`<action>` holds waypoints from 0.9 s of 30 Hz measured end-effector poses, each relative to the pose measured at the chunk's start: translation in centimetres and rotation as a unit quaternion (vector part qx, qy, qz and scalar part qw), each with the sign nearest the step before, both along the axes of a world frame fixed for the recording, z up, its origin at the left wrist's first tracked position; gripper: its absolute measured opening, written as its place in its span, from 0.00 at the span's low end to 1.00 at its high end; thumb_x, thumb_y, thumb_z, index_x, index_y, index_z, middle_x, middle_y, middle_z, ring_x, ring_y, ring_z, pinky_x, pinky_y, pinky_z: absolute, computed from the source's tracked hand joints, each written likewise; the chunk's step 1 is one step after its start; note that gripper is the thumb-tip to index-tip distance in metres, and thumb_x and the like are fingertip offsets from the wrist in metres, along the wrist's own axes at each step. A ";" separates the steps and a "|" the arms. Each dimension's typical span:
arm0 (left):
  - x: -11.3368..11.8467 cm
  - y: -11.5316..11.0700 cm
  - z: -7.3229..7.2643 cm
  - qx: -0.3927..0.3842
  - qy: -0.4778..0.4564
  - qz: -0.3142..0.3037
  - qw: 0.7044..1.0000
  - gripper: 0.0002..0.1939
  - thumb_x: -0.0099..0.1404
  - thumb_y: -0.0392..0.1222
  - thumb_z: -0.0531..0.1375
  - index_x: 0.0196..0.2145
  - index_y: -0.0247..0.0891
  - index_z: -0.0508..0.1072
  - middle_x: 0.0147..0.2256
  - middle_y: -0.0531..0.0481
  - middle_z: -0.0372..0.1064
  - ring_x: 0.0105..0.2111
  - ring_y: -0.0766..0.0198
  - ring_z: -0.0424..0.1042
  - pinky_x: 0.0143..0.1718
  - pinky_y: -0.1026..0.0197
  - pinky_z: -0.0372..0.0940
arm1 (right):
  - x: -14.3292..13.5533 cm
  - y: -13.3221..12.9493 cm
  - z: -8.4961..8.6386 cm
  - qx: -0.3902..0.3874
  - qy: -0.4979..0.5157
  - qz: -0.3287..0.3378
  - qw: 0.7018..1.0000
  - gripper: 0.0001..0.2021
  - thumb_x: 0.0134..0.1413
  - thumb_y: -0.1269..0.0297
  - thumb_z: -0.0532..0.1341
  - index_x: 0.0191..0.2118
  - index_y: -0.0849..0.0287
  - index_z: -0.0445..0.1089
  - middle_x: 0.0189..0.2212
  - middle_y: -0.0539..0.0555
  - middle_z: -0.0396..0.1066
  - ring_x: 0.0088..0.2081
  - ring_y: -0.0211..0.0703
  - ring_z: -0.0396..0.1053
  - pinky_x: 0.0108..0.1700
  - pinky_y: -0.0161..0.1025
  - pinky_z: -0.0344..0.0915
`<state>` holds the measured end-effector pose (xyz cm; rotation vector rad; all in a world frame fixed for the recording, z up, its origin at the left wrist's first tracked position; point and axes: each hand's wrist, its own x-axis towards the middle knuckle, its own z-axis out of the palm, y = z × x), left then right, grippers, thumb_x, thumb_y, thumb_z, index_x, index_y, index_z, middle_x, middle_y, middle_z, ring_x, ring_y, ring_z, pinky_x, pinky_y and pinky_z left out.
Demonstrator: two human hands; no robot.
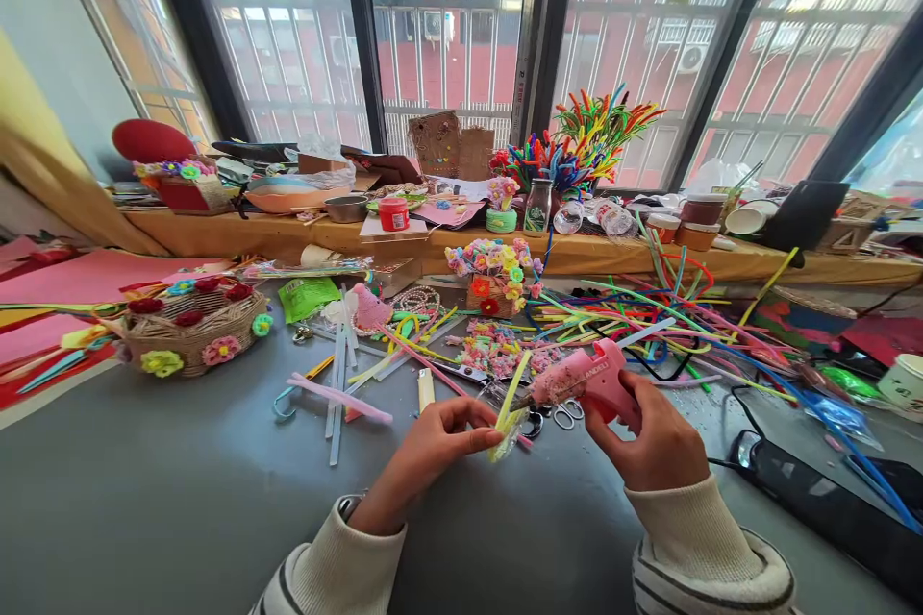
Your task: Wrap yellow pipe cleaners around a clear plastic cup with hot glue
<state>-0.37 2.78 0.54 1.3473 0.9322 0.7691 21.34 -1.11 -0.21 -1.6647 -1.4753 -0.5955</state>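
Observation:
Between the thumb and fingers of my left hand is a pale yellow pipe cleaner, one end standing up and its lower part bent or coiled. My right hand is wrapped around the handle of a pink hot glue gun, a clear glue stick poking out of its back. The gun's nozzle points left and meets or nearly meets the yellow piece; I cannot tell whether they touch. Just behind lie scissors, partly hidden, and a pile of small pastel pieces.
A woven basket with flowers stands at left, near clear glue sticks and a pink pipe cleaner. A flower-filled small basket is at the back. Loose pipe cleaners and a black device occupy the right.

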 end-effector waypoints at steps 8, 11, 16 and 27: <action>0.0 -0.3 0.2 -0.002 -0.008 -0.012 1.000 0.12 0.44 0.45 0.64 0.26 0.35 0.72 0.24 0.54 0.65 0.25 0.70 0.59 0.27 0.66 0.52 | -0.1 -0.1 0.1 0.011 -0.012 0.008 1.000 0.22 0.47 0.50 0.50 0.38 0.66 0.64 0.31 0.63 0.71 0.30 0.49 0.69 0.32 0.42 0.65; 0.1 -0.3 0.2 -0.007 -0.011 -0.013 1.000 0.12 0.44 0.44 0.64 0.26 0.35 0.71 0.23 0.55 0.64 0.23 0.71 0.58 0.27 0.66 0.51 | -0.2 -0.2 0.2 0.012 -0.019 0.014 1.000 0.22 0.47 0.51 0.51 0.38 0.66 0.64 0.30 0.62 0.71 0.30 0.49 0.69 0.32 0.42 0.65; 0.2 -0.2 0.2 -0.009 -0.019 -0.018 1.000 0.12 0.44 0.44 0.65 0.26 0.35 0.71 0.23 0.55 0.64 0.25 0.70 0.59 0.28 0.66 0.52 | -0.1 -0.2 0.3 0.022 -0.029 0.018 0.999 0.21 0.47 0.51 0.52 0.37 0.67 0.65 0.30 0.63 0.71 0.29 0.47 0.69 0.31 0.40 0.65; 0.1 -0.1 0.1 -0.018 -0.020 -0.020 0.999 0.15 0.42 0.45 0.65 0.26 0.33 0.70 0.22 0.55 0.63 0.24 0.72 0.58 0.27 0.67 0.51 | 0.4 0.1 0.2 0.068 -0.046 0.034 0.996 0.21 0.46 0.50 0.53 0.36 0.66 0.64 0.27 0.60 0.71 0.27 0.45 0.69 0.28 0.39 0.65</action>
